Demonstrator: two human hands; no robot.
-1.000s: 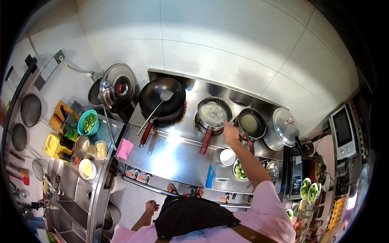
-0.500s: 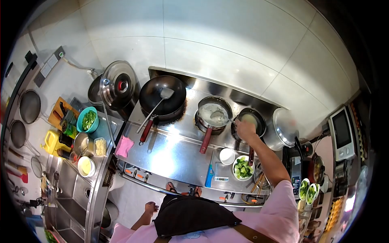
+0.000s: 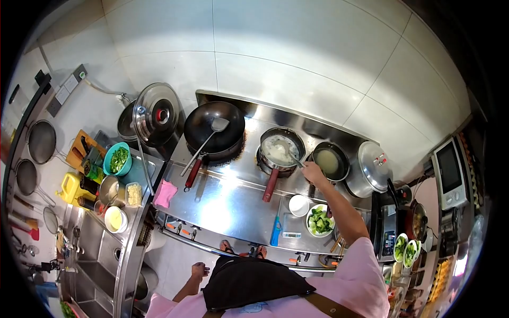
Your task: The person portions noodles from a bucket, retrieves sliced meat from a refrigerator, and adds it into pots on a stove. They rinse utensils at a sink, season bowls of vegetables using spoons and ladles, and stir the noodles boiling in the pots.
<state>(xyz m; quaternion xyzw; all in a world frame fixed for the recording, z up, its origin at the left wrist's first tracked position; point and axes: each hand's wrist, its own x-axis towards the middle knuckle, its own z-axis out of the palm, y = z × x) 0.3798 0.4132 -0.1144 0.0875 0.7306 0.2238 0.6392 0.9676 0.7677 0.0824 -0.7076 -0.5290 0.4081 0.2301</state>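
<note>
My right hand is closed around the handle of a metal ladle. The ladle's head dips into whitish, bubbling contents in a saucepan with a dark red handle. Beside my right forearm, a small dark frying pan holds pale liquid. My left hand hangs low by my side, away from the counter, with loosely bent fingers and nothing visible in it. Nearer me on the steel counter stand a white bowl of green vegetables and a small white bowl.
On the left burner sits a black wok with a spatula. A lidded steel pot stands to the right. A pink cloth, blue lighter and small scale lie on the counter. A sink is at left.
My right hand has moved slightly left and down, off the frying pan, whose liquid now shows. The ladle's head has sunk into the saucepan's contents. My left hand stays low.
</note>
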